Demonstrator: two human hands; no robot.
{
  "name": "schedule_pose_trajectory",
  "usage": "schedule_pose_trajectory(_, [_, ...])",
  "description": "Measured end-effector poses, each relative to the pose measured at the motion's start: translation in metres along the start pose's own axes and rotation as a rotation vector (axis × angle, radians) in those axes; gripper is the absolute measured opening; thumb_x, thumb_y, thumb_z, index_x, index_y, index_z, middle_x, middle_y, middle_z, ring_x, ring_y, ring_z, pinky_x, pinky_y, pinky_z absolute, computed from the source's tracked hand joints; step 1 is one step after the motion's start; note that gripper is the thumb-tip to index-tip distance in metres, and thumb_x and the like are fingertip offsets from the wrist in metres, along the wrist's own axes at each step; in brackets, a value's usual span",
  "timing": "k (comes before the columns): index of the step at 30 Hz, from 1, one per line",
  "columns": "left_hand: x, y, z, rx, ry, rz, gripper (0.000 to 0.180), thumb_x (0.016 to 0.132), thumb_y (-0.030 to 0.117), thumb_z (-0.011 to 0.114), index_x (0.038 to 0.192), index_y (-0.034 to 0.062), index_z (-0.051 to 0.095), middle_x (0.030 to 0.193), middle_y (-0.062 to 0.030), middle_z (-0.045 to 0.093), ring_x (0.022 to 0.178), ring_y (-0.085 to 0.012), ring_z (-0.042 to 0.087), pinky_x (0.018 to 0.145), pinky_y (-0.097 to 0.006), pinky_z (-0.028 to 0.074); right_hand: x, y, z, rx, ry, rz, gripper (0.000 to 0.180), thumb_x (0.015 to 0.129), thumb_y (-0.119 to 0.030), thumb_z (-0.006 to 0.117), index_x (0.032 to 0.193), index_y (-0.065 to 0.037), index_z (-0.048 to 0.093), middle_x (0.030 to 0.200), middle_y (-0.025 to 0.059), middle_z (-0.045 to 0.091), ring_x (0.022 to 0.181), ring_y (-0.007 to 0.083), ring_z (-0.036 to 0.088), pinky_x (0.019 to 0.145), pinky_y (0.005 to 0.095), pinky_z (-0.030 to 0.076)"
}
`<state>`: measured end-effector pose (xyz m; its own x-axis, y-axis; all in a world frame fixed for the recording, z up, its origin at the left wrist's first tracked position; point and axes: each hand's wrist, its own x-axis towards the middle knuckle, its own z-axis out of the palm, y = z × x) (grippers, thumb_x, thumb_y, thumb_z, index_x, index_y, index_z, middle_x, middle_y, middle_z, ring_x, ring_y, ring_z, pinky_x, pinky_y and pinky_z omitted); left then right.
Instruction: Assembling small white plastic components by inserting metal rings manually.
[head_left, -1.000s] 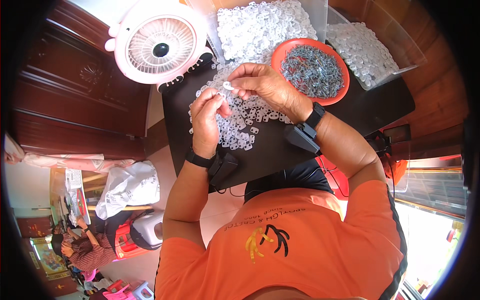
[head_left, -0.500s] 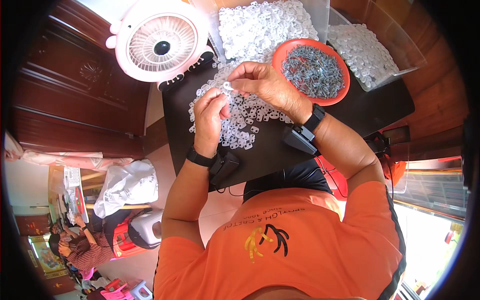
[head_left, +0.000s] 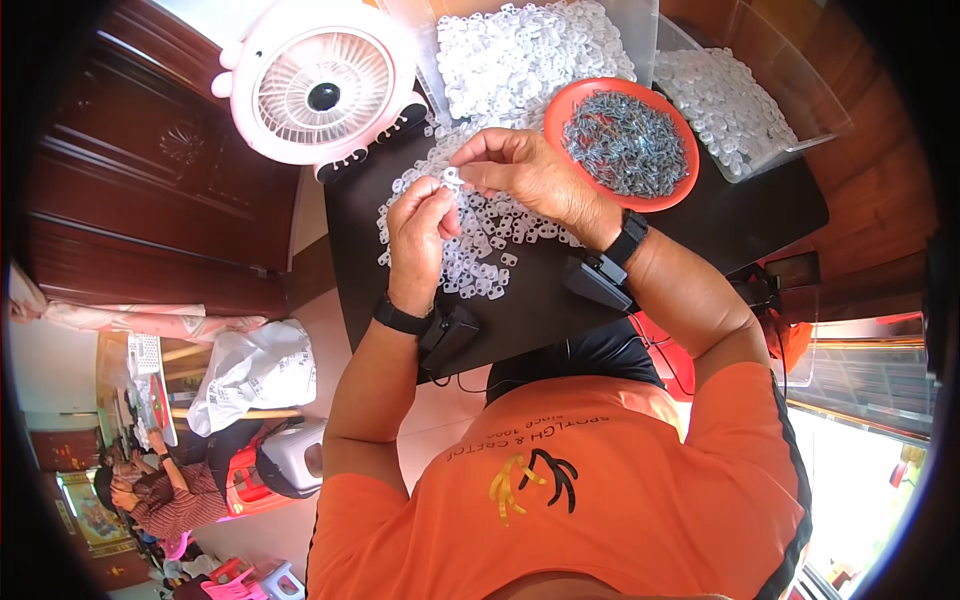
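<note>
Nearest the body, both forearms rise over the black flat-topped desk [head_left: 560, 310], each wrist wearing a dark band with a small black box strapped beside it. Above the loose scatter of small translucent white plastic clips [head_left: 485, 250] lying on the desk, the left hand [head_left: 420, 225] is curled, thumb and forefinger pinched on one small white plastic clip [head_left: 452, 178]. The right hand [head_left: 530, 180] meets it from the other side, fingertips closed on the same piece; whether it also grips a metal part is too small to tell. To do this well, I judge the clip should stay raised clear of the scatter, held by the fingertips only, so its opening stays in sight and both wrists can turn a little rather than squeeze hard. Just beyond the right hand sits a round orange plastic bowl [head_left: 560, 110] of small grey metal pieces, within easy reach. Farther off are clear plastic bins [head_left: 800, 100] heaped with white clips, and a round pink and white fan [head_left: 320, 95] at the far left.
</note>
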<state>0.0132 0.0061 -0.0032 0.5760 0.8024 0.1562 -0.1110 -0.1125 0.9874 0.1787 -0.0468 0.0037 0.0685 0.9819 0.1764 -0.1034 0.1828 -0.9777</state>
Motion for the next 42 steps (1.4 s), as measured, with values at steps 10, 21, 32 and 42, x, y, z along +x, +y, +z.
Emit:
schedule_pose_trajectory(10, [0.004,-0.002,-0.003,0.000,0.040,0.036,0.019,0.087,0.016,0.053,0.073,0.0036,0.055,0.060,-0.0005,0.052,0.054,-0.0076,0.047,0.052,-0.021,0.035,0.003,0.004,-0.008,-0.126,0.062,-0.027,0.016,0.085,-0.009,0.062,0.100,-0.003,0.064,0.080,-0.0018,0.061,0.073,0.0037,0.054,0.066,0.0189,0.044])
schedule_pose_trajectory(21, [0.006,-0.004,-0.002,-0.108,-0.056,-0.023,0.017,0.086,0.015,0.053,0.085,-0.0009,0.060,0.076,-0.0045,0.058,0.071,-0.0125,0.057,0.061,-0.024,0.044,0.003,0.011,-0.006,-0.328,-0.043,-0.095,0.013,0.084,-0.008,0.062,0.094,0.000,0.064,0.083,0.0022,0.065,0.078,0.0065,0.057,0.071,0.0229,0.047])
schedule_pose_trajectory(32, [0.016,-0.016,-0.021,-0.530,-0.016,-0.284,0.015,0.085,0.018,0.051,0.076,0.0057,0.053,0.080,-0.0085,0.059,0.070,-0.0207,0.058,0.065,-0.030,0.044,-0.007,0.004,-0.003,-0.842,-0.123,-0.143,0.011,0.076,-0.014,0.067,0.083,-0.006,0.066,0.081,0.0079,0.064,0.074,0.0193,0.063,0.067,0.0308,0.049])
schedule_pose_trajectory(42, [0.015,-0.011,-0.024,-0.461,0.018,-0.306,0.017,0.084,0.020,0.051,0.072,0.0081,0.049,0.076,-0.0068,0.058,0.066,-0.0193,0.056,0.060,-0.028,0.041,-0.008,0.004,-0.013,-1.165,-0.131,-0.289,0.007,0.071,-0.011,0.064,0.076,-0.008,0.065,0.078,0.0090,0.060,0.080,0.0302,0.059,0.071,0.0394,0.048])
